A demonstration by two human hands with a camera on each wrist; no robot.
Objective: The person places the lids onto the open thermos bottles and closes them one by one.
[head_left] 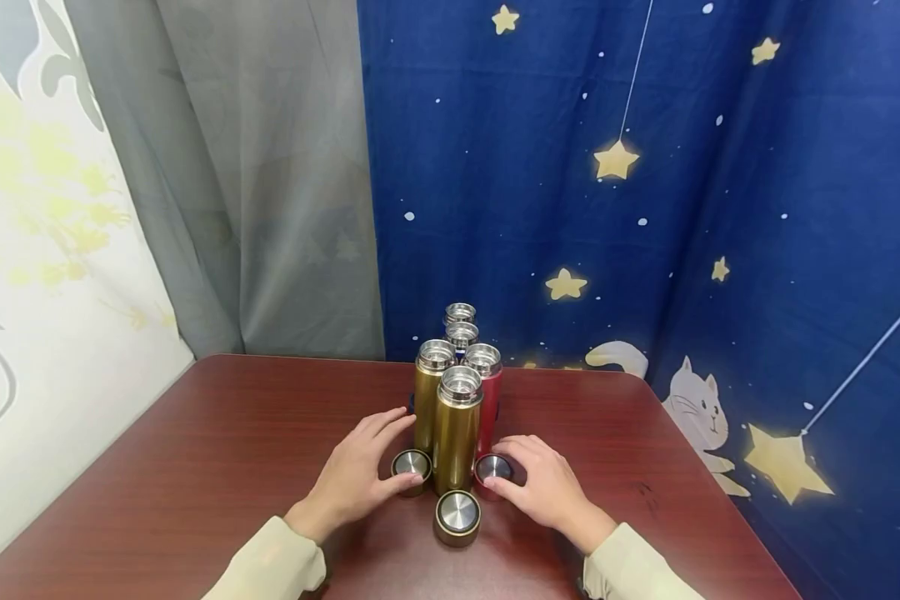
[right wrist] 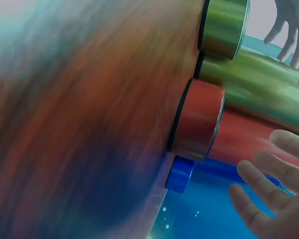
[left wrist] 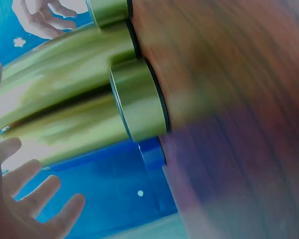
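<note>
Loosely, left hand (head_left: pixel 362 473) and right hand (head_left: pixel 546 485) spread fingers (left wrist: pixel 42 192) beside lids (head_left: pixel 412 463), well inside both table (head_left: pixel 195 467) sides

Mostly hidden behind the front bottles (head_left: pixel 456 442), toward the far edge of the surface (head_left: pixel 285 450): two rear bottles (head_left: pixel 461 344). Partly covered by left fingers (head_left: pixel 397 484), a gold lid (head_left: pixel 409 463); by right fingers (head_left: pixel 506 489), a red lid (head_left: pixel 492 467). Cut off at the head view's bottom: sleeves (head_left: pixel 273 562), the surface's near edge. Blurred in both wrist views: much of the surface.

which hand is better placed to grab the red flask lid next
Probably the right hand: it is open beside the red flask lid, while the left hand is across the front gold flask, beside a gold lid.
</note>
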